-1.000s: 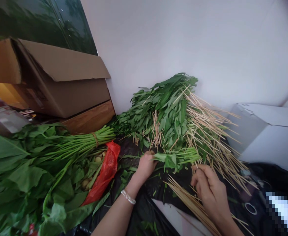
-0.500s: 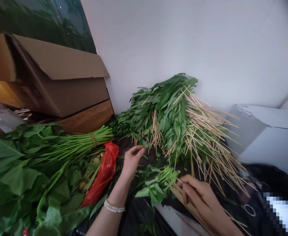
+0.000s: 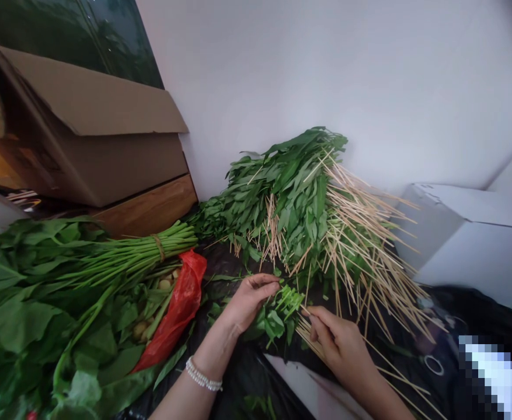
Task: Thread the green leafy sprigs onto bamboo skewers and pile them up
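My right hand (image 3: 332, 335) pinches a thin wooden skewer, whose end meets a small cluster of cut green stems (image 3: 290, 300). My left hand (image 3: 253, 297), with a white beaded bracelet (image 3: 201, 376) on its wrist, is closed at the left edge of that cluster; whatever lies between its fingertips is too small to make out. Loose skewers (image 3: 311, 338) lie beneath my right hand. Behind both hands rises a large heap of leafy greens (image 3: 300, 186), with many skewers (image 3: 378, 251) sticking out to the right.
At left lie a tied bundle of green stems (image 3: 172, 242), broad leaves (image 3: 32, 318) and a red plastic bag (image 3: 179, 309). A cardboard box (image 3: 120, 160) stands behind them. To the right are a white box (image 3: 479, 245) and a white ring (image 3: 433, 365) on black plastic.
My left hand has moved right and down to the stem cluster. My right hand has shifted slightly left, still holding its skewer. The whole view has shifted a little.
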The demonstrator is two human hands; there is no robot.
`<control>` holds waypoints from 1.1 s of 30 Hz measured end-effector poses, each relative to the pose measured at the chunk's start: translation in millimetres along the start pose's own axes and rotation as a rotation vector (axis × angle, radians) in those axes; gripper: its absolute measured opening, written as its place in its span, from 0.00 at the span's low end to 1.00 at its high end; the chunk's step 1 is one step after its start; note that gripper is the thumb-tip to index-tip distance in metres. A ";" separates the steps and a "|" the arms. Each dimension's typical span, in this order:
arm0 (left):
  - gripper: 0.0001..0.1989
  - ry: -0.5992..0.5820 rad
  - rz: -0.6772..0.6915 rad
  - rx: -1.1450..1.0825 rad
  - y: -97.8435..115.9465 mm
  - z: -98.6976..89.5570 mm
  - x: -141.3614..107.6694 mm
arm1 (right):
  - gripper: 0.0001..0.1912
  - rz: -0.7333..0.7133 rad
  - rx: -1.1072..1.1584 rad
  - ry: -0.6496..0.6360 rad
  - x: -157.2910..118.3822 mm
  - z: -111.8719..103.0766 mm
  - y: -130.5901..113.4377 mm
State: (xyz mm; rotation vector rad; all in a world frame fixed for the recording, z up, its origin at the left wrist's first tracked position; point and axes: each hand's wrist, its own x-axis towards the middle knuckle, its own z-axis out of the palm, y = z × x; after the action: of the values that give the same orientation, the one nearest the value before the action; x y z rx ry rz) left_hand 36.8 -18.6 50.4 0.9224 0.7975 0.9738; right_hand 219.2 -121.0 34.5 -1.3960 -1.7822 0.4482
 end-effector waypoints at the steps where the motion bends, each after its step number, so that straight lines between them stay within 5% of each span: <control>1: 0.14 0.000 -0.001 0.002 -0.1 0.1 -0.4 | 0.14 0.003 0.002 -0.001 -0.1 0.7 0.4; 33: 0.13 -0.013 0.012 -0.013 -2.3 -0.8 -0.2 | 0.14 0.017 0.025 -0.006 -2.8 5.9 8.4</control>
State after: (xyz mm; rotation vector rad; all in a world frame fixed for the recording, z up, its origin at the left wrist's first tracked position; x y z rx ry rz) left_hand 36.8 -19.2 48.1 0.9224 0.7750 0.9810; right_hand 220.2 -119.7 24.0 -1.3940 -1.7650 0.4826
